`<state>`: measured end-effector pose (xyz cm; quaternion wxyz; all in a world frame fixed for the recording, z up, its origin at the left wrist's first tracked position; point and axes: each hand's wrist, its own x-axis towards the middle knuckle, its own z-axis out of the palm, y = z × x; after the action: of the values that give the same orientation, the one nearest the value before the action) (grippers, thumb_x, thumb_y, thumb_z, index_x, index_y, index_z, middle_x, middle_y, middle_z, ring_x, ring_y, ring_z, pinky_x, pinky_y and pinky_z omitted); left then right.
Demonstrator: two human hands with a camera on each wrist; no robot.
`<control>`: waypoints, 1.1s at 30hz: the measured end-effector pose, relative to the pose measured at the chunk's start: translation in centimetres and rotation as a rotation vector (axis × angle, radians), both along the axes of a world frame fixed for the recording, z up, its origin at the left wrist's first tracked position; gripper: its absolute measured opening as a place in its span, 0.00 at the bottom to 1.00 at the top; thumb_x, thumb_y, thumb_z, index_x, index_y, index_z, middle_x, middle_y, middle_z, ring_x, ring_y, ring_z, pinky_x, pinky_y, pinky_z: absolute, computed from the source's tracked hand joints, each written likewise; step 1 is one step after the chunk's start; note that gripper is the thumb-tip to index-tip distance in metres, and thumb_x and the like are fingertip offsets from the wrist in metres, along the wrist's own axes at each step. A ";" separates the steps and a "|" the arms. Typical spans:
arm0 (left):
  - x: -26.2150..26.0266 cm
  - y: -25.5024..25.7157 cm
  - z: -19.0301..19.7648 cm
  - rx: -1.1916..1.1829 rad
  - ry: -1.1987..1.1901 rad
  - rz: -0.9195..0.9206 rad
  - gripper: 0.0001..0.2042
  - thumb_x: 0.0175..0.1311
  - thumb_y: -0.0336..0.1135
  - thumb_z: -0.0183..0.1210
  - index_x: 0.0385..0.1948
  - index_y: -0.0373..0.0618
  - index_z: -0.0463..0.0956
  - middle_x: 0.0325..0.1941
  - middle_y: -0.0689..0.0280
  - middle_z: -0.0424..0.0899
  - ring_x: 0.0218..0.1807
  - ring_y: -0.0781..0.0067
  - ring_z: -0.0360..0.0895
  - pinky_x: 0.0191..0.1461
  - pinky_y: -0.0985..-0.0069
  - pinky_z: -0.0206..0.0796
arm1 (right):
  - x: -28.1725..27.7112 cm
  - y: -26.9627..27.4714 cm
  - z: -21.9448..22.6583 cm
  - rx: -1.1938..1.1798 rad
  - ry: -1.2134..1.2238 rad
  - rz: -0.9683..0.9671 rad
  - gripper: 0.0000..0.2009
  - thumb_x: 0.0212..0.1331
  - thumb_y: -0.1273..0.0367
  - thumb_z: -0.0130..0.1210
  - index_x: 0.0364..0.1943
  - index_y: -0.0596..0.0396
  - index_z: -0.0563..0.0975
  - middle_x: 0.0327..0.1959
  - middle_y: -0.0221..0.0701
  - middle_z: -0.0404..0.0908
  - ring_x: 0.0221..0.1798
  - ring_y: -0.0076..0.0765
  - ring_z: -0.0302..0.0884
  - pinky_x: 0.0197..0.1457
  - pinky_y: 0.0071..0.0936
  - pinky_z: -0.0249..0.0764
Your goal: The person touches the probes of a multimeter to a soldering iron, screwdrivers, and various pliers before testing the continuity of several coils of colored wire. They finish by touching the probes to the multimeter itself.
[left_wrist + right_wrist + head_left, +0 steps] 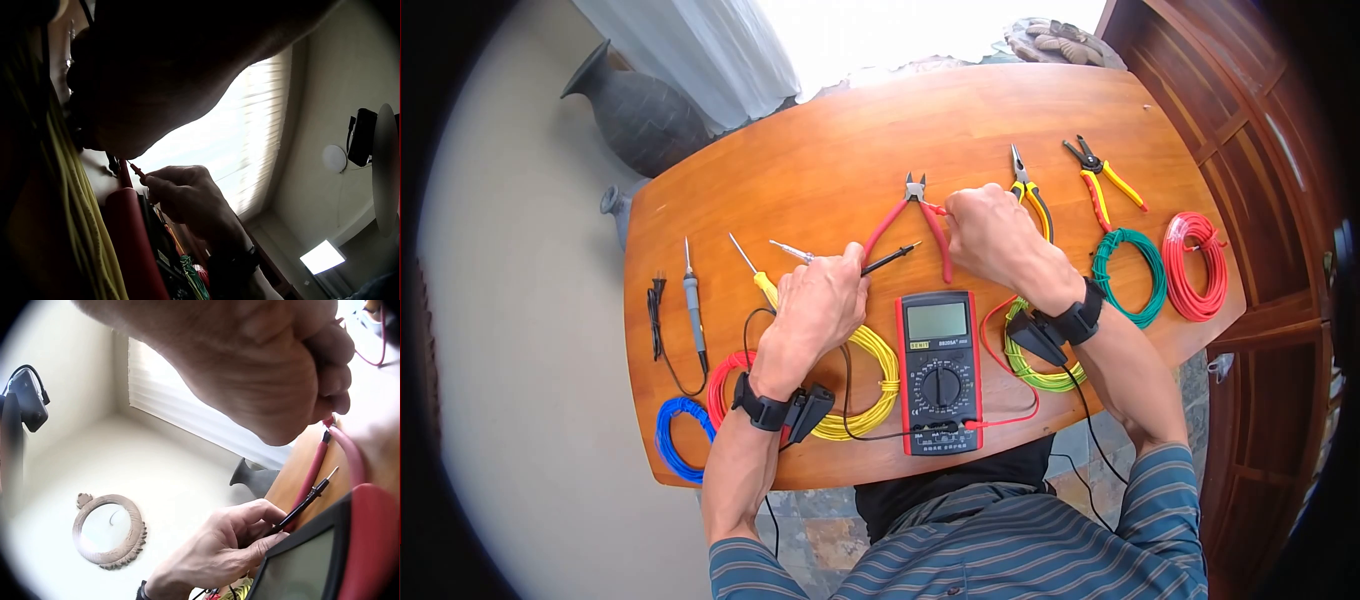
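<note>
The wooden table (800, 150) bears tools and wire coils. The multimeter (940, 375) lies face up near the table's close edge, between the forearms; its display shows no legible reading. A yellow wire coil (889, 385) lies just left of it. Red-handled cutters (941, 243) lie beyond the meter, handles spread toward it. The left hand (820, 300) grips the black probe (890, 259), tip pointing right. The right hand (1000, 238) pinches the red probe (937, 210) near the cutters' joint; contact cannot be determined.
</note>
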<state>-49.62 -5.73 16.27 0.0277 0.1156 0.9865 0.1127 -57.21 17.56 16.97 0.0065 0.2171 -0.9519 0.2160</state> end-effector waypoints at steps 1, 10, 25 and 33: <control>0.1 0.0 0.1 0.003 -0.005 0.001 0.09 0.72 0.35 0.62 0.41 0.40 0.73 0.31 0.47 0.88 0.37 0.33 0.88 0.38 0.43 0.80 | 0.4 0.1 0.3 0.020 -0.012 -0.010 0.09 0.58 0.76 0.55 0.24 0.69 0.79 0.26 0.62 0.77 0.33 0.73 0.80 0.38 0.58 0.76; 0.0 1.0 1.4 -0.048 -0.115 0.076 0.14 0.74 0.41 0.64 0.44 0.38 0.78 0.34 0.43 0.88 0.41 0.32 0.87 0.46 0.43 0.79 | 3.3 2.3 3.9 0.018 -0.011 0.029 0.09 0.62 0.76 0.56 0.27 0.69 0.80 0.27 0.60 0.78 0.34 0.71 0.80 0.41 0.54 0.78; 3.6 0.5 4.9 0.099 0.124 -0.014 0.08 0.74 0.32 0.61 0.41 0.36 0.84 0.40 0.52 0.88 0.46 0.45 0.86 0.50 0.55 0.76 | 9.6 9.0 9.7 -0.325 0.173 -0.110 0.05 0.66 0.75 0.63 0.38 0.64 0.86 0.29 0.44 0.85 0.26 0.45 0.81 0.34 0.38 0.75; 5.2 3.0 6.9 0.201 0.187 -0.142 0.04 0.71 0.29 0.64 0.39 0.38 0.82 0.35 0.55 0.84 0.39 0.47 0.84 0.41 0.57 0.75 | 13.9 14.3 11.8 -0.734 0.588 -0.387 0.08 0.75 0.74 0.64 0.53 0.60 0.87 0.43 0.27 0.90 0.45 0.20 0.84 0.51 0.19 0.78</control>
<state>-44.45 -2.72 23.19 -0.0682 0.1974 0.9578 0.1975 -43.29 31.84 28.78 0.3899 0.0717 -0.7939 0.4610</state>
